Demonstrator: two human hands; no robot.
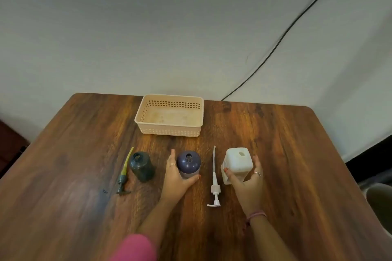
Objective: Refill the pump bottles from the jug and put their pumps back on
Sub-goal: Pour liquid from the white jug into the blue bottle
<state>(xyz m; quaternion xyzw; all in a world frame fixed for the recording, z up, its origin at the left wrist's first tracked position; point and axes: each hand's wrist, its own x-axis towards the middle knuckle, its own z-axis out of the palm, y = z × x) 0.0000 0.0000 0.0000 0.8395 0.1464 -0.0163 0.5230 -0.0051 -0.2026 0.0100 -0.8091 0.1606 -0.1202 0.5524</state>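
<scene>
Head view: wooden table with all task items in a row near the front edge. Left hand is wrapped around the purple bottle, fingers on its left side, thumb across the near side; bottle upright, neck open, pump off. Right hand cups the white jug, thumb on its near-left face, fingers on the right side; jug stands on the table, mouth open and facing up. White pump lies flat between bottle and jug, tube pointing away. Green bottle stands open, well left of the purple one, its green pump lying just beside it. Beige basket sits behind, apart from everything.

Judged step: first pour, jug into purple bottle, not yet begun. Fill levels cannot be read.

Notes for doing it well: bottle neck is narrow, jug mouth wider, so bring the jug lip close above the neck and tilt slowly. Keep the left grip firm and low so the bottle cannot tip. Lift the jug clear of the white pump's tube. Stop short of the neck, leaving room for the dip tube.
</scene>
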